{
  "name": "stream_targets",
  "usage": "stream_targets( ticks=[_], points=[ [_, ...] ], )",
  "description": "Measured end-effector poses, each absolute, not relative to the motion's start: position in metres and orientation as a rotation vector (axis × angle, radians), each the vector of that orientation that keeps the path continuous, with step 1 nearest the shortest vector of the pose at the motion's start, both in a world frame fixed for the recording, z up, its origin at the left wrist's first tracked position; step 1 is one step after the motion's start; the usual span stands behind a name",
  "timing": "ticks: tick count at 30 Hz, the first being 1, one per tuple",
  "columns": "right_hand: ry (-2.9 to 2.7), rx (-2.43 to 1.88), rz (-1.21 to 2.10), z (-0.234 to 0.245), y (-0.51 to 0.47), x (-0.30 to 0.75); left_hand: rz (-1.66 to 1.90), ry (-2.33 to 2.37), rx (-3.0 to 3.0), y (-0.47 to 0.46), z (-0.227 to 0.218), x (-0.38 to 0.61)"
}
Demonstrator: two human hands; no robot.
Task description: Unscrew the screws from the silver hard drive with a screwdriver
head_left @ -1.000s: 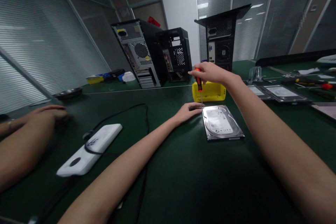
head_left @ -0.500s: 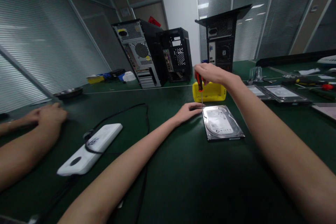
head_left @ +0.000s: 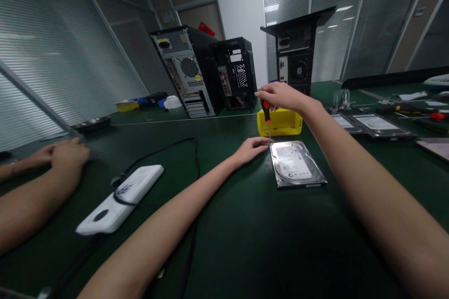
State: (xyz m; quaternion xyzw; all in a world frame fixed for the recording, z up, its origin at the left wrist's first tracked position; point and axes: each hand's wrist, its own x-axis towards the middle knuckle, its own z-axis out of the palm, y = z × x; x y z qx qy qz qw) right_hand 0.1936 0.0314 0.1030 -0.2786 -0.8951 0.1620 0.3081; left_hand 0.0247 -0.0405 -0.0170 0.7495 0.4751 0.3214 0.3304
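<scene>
A silver hard drive [head_left: 294, 163] lies flat on the green table, its white label up. My right hand [head_left: 277, 95] is closed round the red and black handle of a screwdriver [head_left: 266, 111] held nearly upright. The shaft points down at the drive's far left corner; whether the tip sits in a screw is too small to tell. At that same corner, my left hand [head_left: 249, 150] rests on the table with its thumb and forefinger against the drive's edge, close to the shaft. Just behind the drive stands a yellow tray [head_left: 297, 124] with small bits inside.
Computer cases [head_left: 210, 65] stand at the back, another case [head_left: 296, 56] right of them. More hard drives [head_left: 380, 124] and tools [head_left: 407, 110] lie at right. To the left are a white power strip [head_left: 122, 198], a black cable [head_left: 197, 159] and another person's hands [head_left: 68, 156].
The fingers of my right hand have shifted slightly on the screwdriver, and its handle tilts a little more to the left. My left hand and the hard drive stay in place.
</scene>
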Motion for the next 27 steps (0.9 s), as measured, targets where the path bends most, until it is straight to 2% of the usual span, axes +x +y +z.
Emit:
stream_targets(
  ticks=[13, 19, 27],
  points=[
    [-2.372, -0.815, 0.283, 0.1036, 0.0275, 0.1916, 0.845, 1.213, 1.976, -0.0383, -0.019, 0.0239],
    [-2.402, -0.699, 0.233, 0.1016, 0.0252, 0.1911, 0.856, 1.199, 1.962, -0.0369, -0.0206, 0.0227],
    [-2.377, -0.899, 0.124, 0.1051, 0.021, 0.1933, 0.862, 1.218, 1.96, -0.0392, -0.0181, 0.0253]
  ],
)
